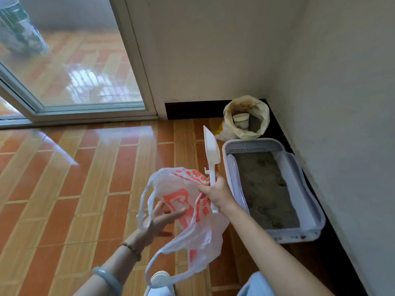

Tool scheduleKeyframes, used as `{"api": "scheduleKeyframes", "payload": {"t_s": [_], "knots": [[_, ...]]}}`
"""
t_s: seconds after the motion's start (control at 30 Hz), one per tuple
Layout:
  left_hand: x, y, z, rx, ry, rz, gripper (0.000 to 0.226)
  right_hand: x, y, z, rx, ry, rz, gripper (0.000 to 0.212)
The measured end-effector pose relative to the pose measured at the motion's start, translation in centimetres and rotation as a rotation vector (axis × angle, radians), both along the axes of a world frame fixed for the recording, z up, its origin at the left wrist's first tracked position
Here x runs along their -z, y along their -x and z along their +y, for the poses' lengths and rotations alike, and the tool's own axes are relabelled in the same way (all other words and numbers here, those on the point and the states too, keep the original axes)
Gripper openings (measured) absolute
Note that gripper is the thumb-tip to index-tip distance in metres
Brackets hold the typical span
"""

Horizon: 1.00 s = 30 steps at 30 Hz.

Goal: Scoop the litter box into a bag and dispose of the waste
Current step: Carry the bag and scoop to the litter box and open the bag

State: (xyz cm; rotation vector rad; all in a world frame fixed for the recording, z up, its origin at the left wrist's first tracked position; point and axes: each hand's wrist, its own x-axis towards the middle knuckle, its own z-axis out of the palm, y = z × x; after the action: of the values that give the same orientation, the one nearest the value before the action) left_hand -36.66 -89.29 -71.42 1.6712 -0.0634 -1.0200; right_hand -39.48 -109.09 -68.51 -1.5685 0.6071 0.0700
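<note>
A plastic bag [192, 223] is being held at lower centre. The handle of the scoop [211, 150] and a fold of the bag are being pinched together in the grip of the right hand [218, 194], blade pointing up the frame. The grip of the left hand [164, 218] is spread against the bag. The litter box [253, 144] is lying just right of the right hand, the nearer one, its long axis running up the frame along the wall [342, 103]. Open floor [85, 178] is being left only leftward.
</note>
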Motion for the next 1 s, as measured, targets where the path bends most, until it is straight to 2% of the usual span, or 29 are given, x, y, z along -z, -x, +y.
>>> {"api": "scheduleKeyframes", "payload": {"t_s": [0.13, 0.17, 0.2, 0.27, 0.33, 0.47, 0.63, 0.73, 0.87, 1.0], "knots": [[1.0, -0.1, -3.3, -0.236, -0.139, -0.066, 0.017, 0.4, 0.4, -1.0, 0.002, 0.017, 0.011, 0.03], [1.2, -0.6, -3.3, -0.272, -0.173, -0.11, 0.014, 0.4, 0.5, -1.3, 0.021, 0.046, 0.007, 0.03], [1.6, -1.4, -3.2, -0.283, -0.185, -0.185, 0.023, 0.6, 0.5, -1.8, 0.049, 0.096, 0.007, 0.032], [1.2, -3.0, -2.4, -0.269, -0.235, -0.376, 0.027, 1.3, 0.5, -2.9, 0.135, 0.225, 0.027, 0.037], [-0.2, -4.4, -1.7, -0.248, -0.258, -0.536, 0.017, 2.0, 0.5, -4.0, 0.216, 0.347, 0.071, 0.041], [-2.0, -6.9, -1.5, -0.092, -0.523, -0.832, 0.01, 2.5, 0.4, -5.7, 0.221, 0.501, 0.164, 0.046], [-2.9, -8.6, -4.9, 0.059, -0.559, -0.986, 0.015, 3.0, 0.9, -7.0, 0.179, 0.51, 0.213, 0.051], [-2.5, -9.3, -7.3, 0.137, -0.472, -1.012, 0.022, 2.7, 1.9, -7.9, 0.199, 0.427, 0.217, 0.045], [-3.1, -10.1, -10.0, 0.305, -0.449, -1.066, 0.035, 2.5, 3.5, -9.1, 0.207, 0.379, 0.192, 0.05], [-5.3, -10.1, -12.4, 0.401, -0.596, -1.159, 0.043, 2.6, 5.3, -11.2, 0.281, 0.358, 0.237, 0.032]]}}
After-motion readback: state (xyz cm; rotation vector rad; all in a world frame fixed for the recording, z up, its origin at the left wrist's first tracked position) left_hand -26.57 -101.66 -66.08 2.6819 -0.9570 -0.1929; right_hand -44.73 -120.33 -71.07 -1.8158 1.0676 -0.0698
